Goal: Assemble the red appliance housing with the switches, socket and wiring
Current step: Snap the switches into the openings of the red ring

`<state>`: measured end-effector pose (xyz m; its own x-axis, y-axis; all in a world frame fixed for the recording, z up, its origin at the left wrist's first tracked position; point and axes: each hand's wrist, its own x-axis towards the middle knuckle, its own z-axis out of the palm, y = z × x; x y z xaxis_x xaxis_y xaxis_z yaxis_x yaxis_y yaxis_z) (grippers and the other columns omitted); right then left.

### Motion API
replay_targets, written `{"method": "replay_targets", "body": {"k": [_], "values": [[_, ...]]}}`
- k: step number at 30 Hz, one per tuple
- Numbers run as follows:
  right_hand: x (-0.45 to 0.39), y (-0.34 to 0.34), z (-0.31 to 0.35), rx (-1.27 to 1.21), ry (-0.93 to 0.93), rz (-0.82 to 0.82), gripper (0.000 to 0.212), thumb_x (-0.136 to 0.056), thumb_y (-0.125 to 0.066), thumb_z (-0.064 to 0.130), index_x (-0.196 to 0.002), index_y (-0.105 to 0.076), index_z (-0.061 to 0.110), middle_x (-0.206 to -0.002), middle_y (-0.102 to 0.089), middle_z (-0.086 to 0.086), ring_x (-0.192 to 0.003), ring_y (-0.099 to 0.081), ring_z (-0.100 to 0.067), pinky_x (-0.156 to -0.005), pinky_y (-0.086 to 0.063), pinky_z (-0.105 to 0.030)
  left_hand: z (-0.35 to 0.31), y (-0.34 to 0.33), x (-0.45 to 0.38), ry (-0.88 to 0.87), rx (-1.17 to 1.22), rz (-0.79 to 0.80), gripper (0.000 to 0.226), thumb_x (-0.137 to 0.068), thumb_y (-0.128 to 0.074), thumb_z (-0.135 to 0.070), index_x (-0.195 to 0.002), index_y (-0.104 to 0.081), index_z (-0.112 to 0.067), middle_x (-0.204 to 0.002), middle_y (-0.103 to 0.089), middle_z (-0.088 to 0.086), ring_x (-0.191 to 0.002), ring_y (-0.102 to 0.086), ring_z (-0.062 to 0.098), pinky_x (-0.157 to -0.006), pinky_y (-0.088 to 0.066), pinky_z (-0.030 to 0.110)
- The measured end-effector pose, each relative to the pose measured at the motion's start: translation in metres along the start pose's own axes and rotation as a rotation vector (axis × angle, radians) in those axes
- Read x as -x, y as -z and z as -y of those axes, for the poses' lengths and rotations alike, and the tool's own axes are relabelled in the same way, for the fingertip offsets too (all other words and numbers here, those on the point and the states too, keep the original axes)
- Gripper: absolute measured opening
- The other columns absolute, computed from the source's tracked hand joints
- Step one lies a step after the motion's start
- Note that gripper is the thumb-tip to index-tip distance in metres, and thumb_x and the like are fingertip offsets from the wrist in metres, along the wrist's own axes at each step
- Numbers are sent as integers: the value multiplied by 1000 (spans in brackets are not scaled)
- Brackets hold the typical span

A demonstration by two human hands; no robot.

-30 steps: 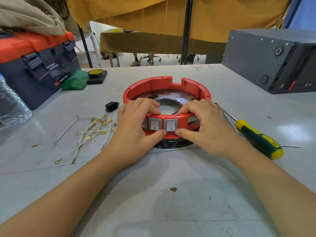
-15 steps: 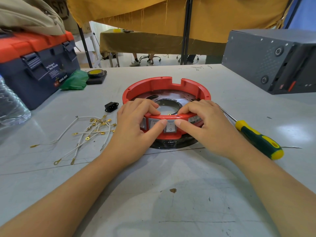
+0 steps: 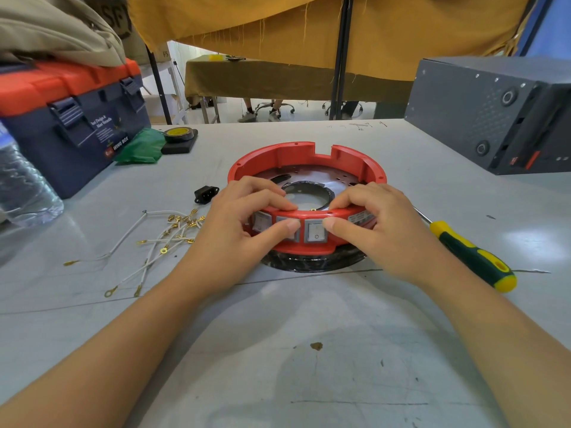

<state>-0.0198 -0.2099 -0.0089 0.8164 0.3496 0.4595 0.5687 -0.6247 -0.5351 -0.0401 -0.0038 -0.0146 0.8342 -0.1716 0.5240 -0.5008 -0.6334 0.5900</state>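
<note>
Low in the frame two bare forearms reach up over the grey table (image 3: 309,350) to the centre. The left hand (image 3: 234,223) grips the near wall of the red housing (image 3: 309,168), fingers curled over the rim and thumb pressing on the middle switch (image 3: 289,231). The right hand (image 3: 380,230) grips the same wall from the right of centre, fingers curled over the rim and thumb tip touching the edge of the right switch (image 3: 315,231). A third switch (image 3: 261,222) sits in the wall just left of these, partly behind the left hand. The housing rests on a black base at the middle of the frame.

Left of centre lie the loose white wires (image 3: 160,239) with gold terminals, and just beyond them the black socket (image 3: 205,194), both still outside the housing. A green and yellow screwdriver (image 3: 472,257) lies to the right.

The risk is uneven thumb pressure: a switch could seat crooked or pop back through its opening, and the housing could slide on its base. A sweep of the left forearm could scatter the wires.

Farther back, a blue toolbox (image 3: 71,118) stands upper left and a grey metal case (image 3: 494,112) upper right.
</note>
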Motion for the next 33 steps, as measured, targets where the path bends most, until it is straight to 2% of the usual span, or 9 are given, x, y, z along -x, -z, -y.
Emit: {"method": "replay_targets", "body": {"k": [5,8,10,13,18,21,25,28,33], "values": [[1,3,0,-25,-22,34,6,-80,-60,37,-83,-55,37,-90,-53,24,-95,-44,-1,-96,-32,-28,-1,-1,3,25,28,-44,17,-82,-69,-34,-99,-69,-33,-105,-59,-16,-106,-53,9,-91,-47,44],[1,3,0,-37,-13,26,7,-81,-63,32,-82,-56,34,-87,-53,24,-93,-45,5,-99,-34,-32,-2,-2,3,42,57,-42,16,-81,-69,-27,-96,-72,-28,-103,-60,-17,-105,-54,7,-89,-49,40],[1,3,-1,-38,-19,26,6,-79,-60,37,-82,-56,34,-88,-54,21,-95,-45,1,-99,-34,-33,-2,-2,2,43,56,-36,16,-81,-69,-26,-96,-72,-27,-104,-59,-17,-105,-53,5,-88,-50,36],[1,2,-1,-37,-45,19,15,-77,-59,44,-83,-61,31,-92,-59,13,-102,-47,-13,-97,-38,-36,-1,-1,1,48,55,-13,18,-80,-69,-28,-98,-71,-30,-107,-56,-20,-110,-49,3,-91,-49,33],[0,6,-3,-72,-53,-34,13,-77,-62,42,-71,-61,31,-81,-59,13,-92,-51,-13,-84,-39,-29,5,8,1,46,80,32,24,-77,-70,-32,-101,-68,-31,-112,-54,-20,-115,-46,3,-93,-45,23],[0,8,-5,-88,-60,-48,16,-82,-63,37,-67,-60,30,-76,-58,15,-85,-51,-7,-78,-35,-24,8,12,2,58,73,18,19,-78,-71,-29,-97,-68,-34,-106,-55,-20,-113,-48,6,-92,-46,28],[0,8,-5,-91,-75,-50,20,-85,-60,36,-69,-62,24,-77,-61,13,-85,-50,-7,-77,-35,-24,6,11,2,57,79,24,19,-75,-72,-44,-91,-66,-38,-101,-57,-20,-108,-50,6,-90,-47,33],[1,7,-5,-91,-81,-60,22,-86,-58,35,-67,-59,27,-76,-59,14,-84,-50,-5,-75,-34,-21,6,10,0,66,91,27,17,-72,-67,-43,-88,-66,-39,-100,-57,-18,-107,-51,8,-89,-48,37],[1,7,-5,-83,-85,-52,21,-87,-55,38,-68,-56,30,-79,-60,15,-89,-52,-8,-77,-38,-24,7,9,-1,70,106,31,16,-74,-71,-47,-87,-65,-39,-100,-57,-17,-107,-50,7,-89,-48,33]]}}
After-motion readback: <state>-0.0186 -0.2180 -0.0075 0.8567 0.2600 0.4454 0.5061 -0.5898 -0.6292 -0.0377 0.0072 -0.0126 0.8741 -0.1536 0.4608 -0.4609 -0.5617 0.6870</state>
